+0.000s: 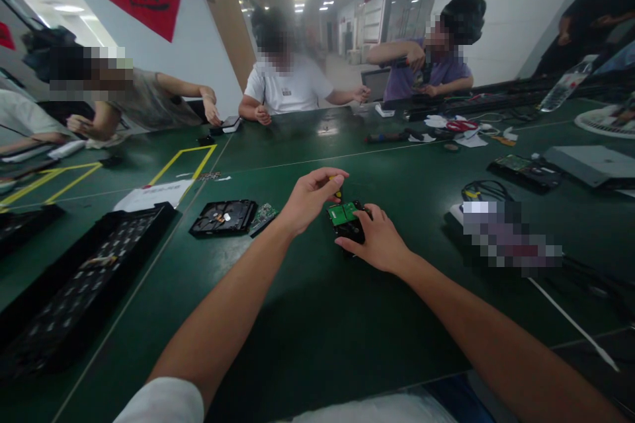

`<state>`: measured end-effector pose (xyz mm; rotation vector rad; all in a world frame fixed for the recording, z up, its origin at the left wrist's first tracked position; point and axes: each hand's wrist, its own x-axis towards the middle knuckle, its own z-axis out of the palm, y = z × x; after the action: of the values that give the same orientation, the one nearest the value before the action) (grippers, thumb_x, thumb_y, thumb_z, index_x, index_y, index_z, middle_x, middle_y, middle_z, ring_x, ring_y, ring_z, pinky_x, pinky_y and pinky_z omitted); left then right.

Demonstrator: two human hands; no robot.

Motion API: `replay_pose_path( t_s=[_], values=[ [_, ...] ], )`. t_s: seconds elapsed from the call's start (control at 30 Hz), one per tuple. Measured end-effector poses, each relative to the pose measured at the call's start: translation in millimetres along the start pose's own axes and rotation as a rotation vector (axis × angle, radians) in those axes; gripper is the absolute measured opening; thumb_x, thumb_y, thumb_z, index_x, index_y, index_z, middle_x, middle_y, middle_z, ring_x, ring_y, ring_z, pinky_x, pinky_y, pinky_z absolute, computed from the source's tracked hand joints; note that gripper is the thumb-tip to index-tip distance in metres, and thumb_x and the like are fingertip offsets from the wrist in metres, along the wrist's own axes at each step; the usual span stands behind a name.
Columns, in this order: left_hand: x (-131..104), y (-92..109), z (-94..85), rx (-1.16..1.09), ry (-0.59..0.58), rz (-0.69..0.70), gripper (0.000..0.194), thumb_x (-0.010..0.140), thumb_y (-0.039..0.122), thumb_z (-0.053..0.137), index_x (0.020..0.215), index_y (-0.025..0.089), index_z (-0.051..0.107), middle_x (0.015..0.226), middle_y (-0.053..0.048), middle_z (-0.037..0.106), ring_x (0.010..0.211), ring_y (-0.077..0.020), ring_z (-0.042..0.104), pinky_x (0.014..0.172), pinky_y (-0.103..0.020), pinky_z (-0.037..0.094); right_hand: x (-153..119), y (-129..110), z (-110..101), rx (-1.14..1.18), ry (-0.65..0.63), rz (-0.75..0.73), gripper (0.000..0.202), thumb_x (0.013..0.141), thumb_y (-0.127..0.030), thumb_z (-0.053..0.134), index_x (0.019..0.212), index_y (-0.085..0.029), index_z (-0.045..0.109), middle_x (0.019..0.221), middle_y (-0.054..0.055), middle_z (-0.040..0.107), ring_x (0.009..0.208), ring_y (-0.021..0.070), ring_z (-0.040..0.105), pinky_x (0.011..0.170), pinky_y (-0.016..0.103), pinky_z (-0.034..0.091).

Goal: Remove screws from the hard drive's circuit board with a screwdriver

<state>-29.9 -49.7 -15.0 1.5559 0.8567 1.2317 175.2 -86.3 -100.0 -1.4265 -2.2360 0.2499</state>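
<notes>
A small hard drive (352, 231) with a green circuit board (342, 213) facing up lies on the green table in front of me. My left hand (311, 201) is closed in a pinch round a small yellow-and-black screwdriver (338, 194), held upright over the far part of the drive. Its tip is too small to make out. From the right, my right hand (381, 240) grips the drive, thumb along the near side and fingers over the board's edge. To the left sit another black hard drive (231, 217) and a loose circuit board (264, 214).
A long black tray (106, 271) lies at left beside a paper sheet (153, 196). At right are a blurred-out object (506, 234), cables, another drive (526, 172) and a grey box (590, 165). A water bottle (568, 84) stands farther back. Several people work across the table.
</notes>
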Motion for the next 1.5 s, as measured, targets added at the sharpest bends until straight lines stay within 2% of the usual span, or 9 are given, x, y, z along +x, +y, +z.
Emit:
replay_pose_path(
  t_s=[0.1,0.2,0.53,0.77,1.07,1.27,1.37,1.43,1.5],
  values=[
    [-0.2,0.2,-0.8,0.011,-0.006,-0.001,0.032,0.091,0.048,0.072,0.108,0.022,0.077,0.102,-0.005,0.068,0.089,-0.0163,0.061,0.073,-0.027,0.058,-1.7,-1.1,2.1,0.013,0.004,-0.01,0.083,0.084,-0.082,0.062,0.144,-0.024,0.052,0.15,0.021,0.042,0.136,0.0456,0.047,0.11,0.063,0.044],
    [-0.6,0.9,-0.3,0.003,-0.027,-0.007,0.033,0.091,0.048,0.072,0.109,0.022,0.078,0.101,-0.006,0.069,0.089,-0.017,0.062,0.074,-0.028,0.058,-2.7,-3.4,1.1,0.03,-0.047,-0.003,0.088,0.084,-0.083,0.061,0.146,-0.022,0.05,0.155,0.023,0.037,0.141,0.0468,0.043,0.113,0.064,0.041],
    [-0.8,0.8,-0.1,-0.01,-0.052,-0.004,0.035,0.091,0.048,0.073,0.113,0.022,0.078,0.103,-0.006,0.068,0.092,-0.017,0.061,0.075,-0.028,0.06,-3.5,-15.1,-2.9,-0.02,-0.147,0.101,0.104,0.081,-0.087,0.059,0.154,-0.015,0.045,0.166,0.026,0.027,0.153,0.0475,0.029,0.121,0.058,0.03],
    [-1.4,0.5,0.4,-0.06,-0.07,-0.041,0.037,0.09,0.047,0.075,0.117,0.022,0.078,0.105,-0.006,0.068,0.094,-0.0179,0.062,0.077,-0.03,0.062,-2.9,-16.5,0.9,-0.049,-0.146,0.099,0.097,0.084,-0.079,0.063,0.153,-0.014,0.044,0.166,0.026,0.027,0.154,0.0451,0.027,0.121,0.057,0.031],
    [-3.7,4.1,0.6,-0.029,-0.101,-0.046,0.037,0.091,0.046,0.074,0.119,0.023,0.078,0.107,-0.006,0.069,0.096,-0.0182,0.063,0.08,-0.032,0.062,-4.0,-20.4,-1.0,-0.036,-0.151,0.108,0.092,0.082,-0.067,0.07,0.152,-0.013,0.045,0.168,0.027,0.023,0.153,0.048,0.027,0.118,0.058,0.033],
    [-3.9,4.7,-0.3,0.069,-0.072,0.005,0.037,0.093,0.047,0.071,0.122,0.024,0.078,0.112,-0.007,0.07,0.096,-0.018,0.062,0.076,-0.029,0.059,-9.2,-16.2,-7.5,-0.023,-0.135,0.065,0.09,0.084,-0.074,0.067,0.149,-0.014,0.05,0.164,0.028,0.028,0.148,0.0487,0.035,0.114,0.061,0.038],
    [-4.7,5.7,-0.7,0.134,-0.077,0.035,0.037,0.095,0.046,0.069,0.123,0.023,0.077,0.11,-0.007,0.069,0.091,-0.0166,0.062,0.072,-0.027,0.057,-6.8,-9.5,-10.2,0.025,-0.104,0.03,0.078,0.09,-0.075,0.061,0.144,-0.019,0.057,0.158,0.022,0.039,0.142,0.0439,0.043,0.113,0.058,0.041],
    [-5.1,6.4,-0.1,0.141,-0.1,0.026,0.038,0.095,0.046,0.068,0.125,0.023,0.075,0.107,-0.006,0.068,0.087,-0.0156,0.062,0.07,-0.027,0.057,-3.0,-2.6,-10.6,0.06,-0.065,0.005,0.057,0.098,-0.065,0.055,0.136,-0.023,0.064,0.151,0.018,0.047,0.136,0.0378,0.05,0.111,0.054,0.044],
    [-5.2,6.9,1.1,0.103,-0.12,0.012,0.038,0.095,0.043,0.068,0.126,0.022,0.072,0.104,-0.006,0.068,0.087,-0.0158,0.063,0.07,-0.027,0.057,1.5,5.3,-10.1,0.095,-0.032,-0.012,0.039,0.104,-0.048,0.053,0.129,-0.024,0.069,0.143,0.015,0.053,0.128,0.0315,0.056,0.108,0.048,0.046]
  ],
)
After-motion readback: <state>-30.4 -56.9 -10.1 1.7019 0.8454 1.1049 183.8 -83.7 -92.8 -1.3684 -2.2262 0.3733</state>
